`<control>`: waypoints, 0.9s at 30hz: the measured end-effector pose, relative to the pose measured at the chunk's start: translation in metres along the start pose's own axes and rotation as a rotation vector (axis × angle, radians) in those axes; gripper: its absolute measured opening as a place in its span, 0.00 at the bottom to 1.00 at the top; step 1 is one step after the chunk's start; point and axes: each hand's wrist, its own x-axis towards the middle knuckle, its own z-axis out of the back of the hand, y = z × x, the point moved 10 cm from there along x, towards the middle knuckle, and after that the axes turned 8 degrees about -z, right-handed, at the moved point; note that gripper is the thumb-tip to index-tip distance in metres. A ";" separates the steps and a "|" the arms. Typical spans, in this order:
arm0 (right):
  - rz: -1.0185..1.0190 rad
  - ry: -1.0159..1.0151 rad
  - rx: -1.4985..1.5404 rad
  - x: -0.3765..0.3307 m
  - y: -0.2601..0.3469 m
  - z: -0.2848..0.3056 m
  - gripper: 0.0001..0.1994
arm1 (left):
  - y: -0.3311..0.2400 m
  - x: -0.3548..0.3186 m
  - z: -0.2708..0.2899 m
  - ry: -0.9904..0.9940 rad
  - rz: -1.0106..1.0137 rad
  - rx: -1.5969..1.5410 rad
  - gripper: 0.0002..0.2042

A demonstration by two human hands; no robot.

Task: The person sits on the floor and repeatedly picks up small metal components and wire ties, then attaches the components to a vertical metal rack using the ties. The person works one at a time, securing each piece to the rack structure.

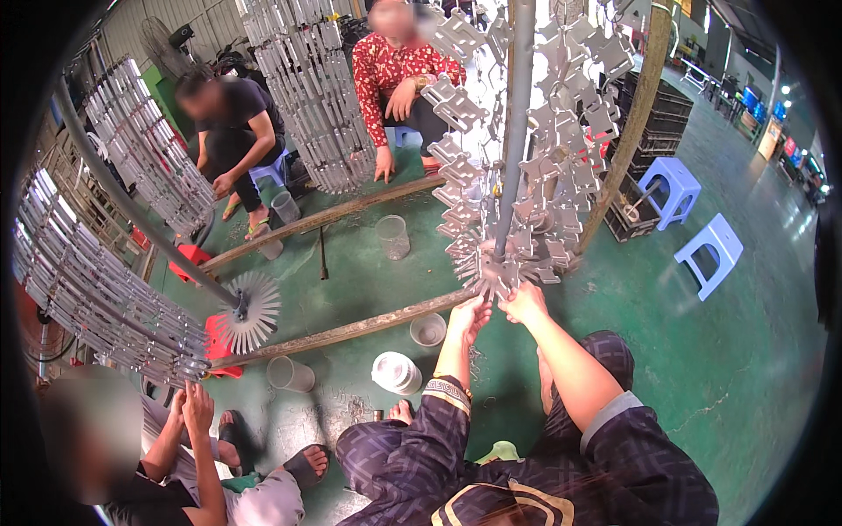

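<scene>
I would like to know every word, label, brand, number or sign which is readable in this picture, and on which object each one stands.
No text can be read anywhere in the picture.
Hanging silver-grey metal brackets: no readable marking.
White round plastic tub on the green floor: no readable writing.
Small bright blue shapes in the far right background: too small and blurred to tell whether they carry text.

A worker, lower center of frame, wears a dark, tonally patterned top [649, 465] with a pale gold angular motif [456, 504] in front, a light banded left cuff [447, 391], a gray-edged right cuff [611, 412] and dark patterned trousers [377, 451].
</scene>
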 end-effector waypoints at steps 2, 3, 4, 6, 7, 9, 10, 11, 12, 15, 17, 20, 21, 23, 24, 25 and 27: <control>0.017 0.000 -0.023 -0.002 0.001 0.001 0.09 | -0.002 -0.007 0.005 -0.059 -0.024 0.083 0.09; 0.020 0.002 -0.020 -0.004 0.002 0.001 0.08 | -0.002 -0.010 0.010 -0.091 -0.038 0.124 0.09; 0.024 0.004 -0.017 -0.006 0.004 0.000 0.08 | -0.001 -0.012 0.008 -0.032 -0.045 0.178 0.09; 0.020 0.038 0.091 -0.002 -0.001 -0.003 0.08 | 0.002 -0.017 0.000 0.089 -0.052 0.285 0.09; 0.014 0.053 0.145 0.002 -0.006 -0.004 0.07 | 0.004 -0.021 -0.010 0.155 -0.073 0.252 0.10; 0.000 0.070 0.200 0.007 -0.014 -0.006 0.08 | 0.004 -0.033 -0.032 0.280 -0.125 0.187 0.10; -0.010 0.072 0.212 0.005 -0.014 -0.006 0.08 | 0.004 -0.035 -0.034 0.296 -0.167 0.203 0.12; -0.020 0.073 0.223 0.004 -0.015 -0.005 0.08 | 0.002 -0.037 -0.032 0.266 -0.207 0.231 0.11; -0.030 0.077 0.221 0.002 -0.014 -0.005 0.09 | 0.000 -0.040 -0.030 0.236 -0.247 0.257 0.11; -0.043 0.106 0.214 0.000 -0.016 -0.008 0.11 | -0.007 -0.046 -0.027 0.176 -0.328 0.323 0.11; -0.027 0.151 0.212 0.004 -0.022 -0.013 0.12 | -0.012 -0.050 -0.028 0.142 -0.369 0.349 0.10; -0.006 0.169 0.192 0.002 -0.025 -0.017 0.10 | -0.020 -0.056 -0.031 0.083 -0.438 0.426 0.07; 0.014 0.151 0.152 0.000 -0.020 -0.016 0.10 | -0.023 -0.058 -0.031 0.062 -0.465 0.494 0.07; 0.052 0.115 0.071 -0.008 -0.012 -0.013 0.11 | -0.030 -0.063 -0.029 0.009 -0.506 0.597 0.06; 0.113 0.050 -0.027 -0.015 0.002 -0.002 0.10 | -0.037 -0.066 -0.032 -0.015 -0.527 0.629 0.06; 0.171 0.002 -0.044 -0.013 0.006 0.001 0.10 | -0.042 -0.067 -0.034 -0.039 -0.547 0.662 0.06; 0.280 -0.091 -0.080 -0.013 0.009 0.001 0.09 | -0.044 -0.067 -0.032 -0.055 -0.569 0.733 0.06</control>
